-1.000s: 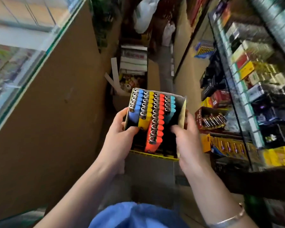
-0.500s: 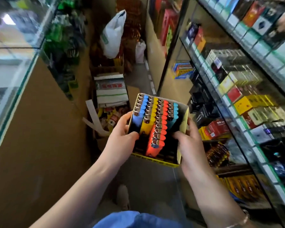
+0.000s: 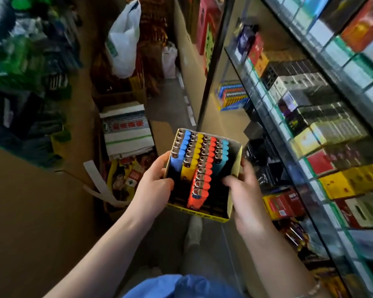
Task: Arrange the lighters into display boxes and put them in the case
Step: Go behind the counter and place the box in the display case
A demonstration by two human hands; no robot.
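While both hands hold it in mid-air above the aisle floor [image 3: 170, 100], the display box [image 3: 235, 166] sits roughly level, open top facing the camera. Left hand [image 3: 151, 188] grips the box's left wall, thumb hooked over the rim into the box, fingers underneath out of sight. Right hand [image 3: 243, 194] grips the right wall the same way, thumb curled inside.

Contents: four rows of lighters, metal heads up. Blue row [image 3: 180, 147] at far left, yellow row [image 3: 192, 153] next, red-orange row [image 3: 202, 171] longest and reaching nearest the front wall, light-blue row [image 3: 221, 153] at right. Dark unfilled slots show in front of the shorter rows.

Surroundings: glass display case [image 3: 310, 130] to the right, its shelves stocked with packets; white plastic bag [image 3: 123, 39] farther down the aisle; stack of folded cartons [image 3: 127, 132] on the left.
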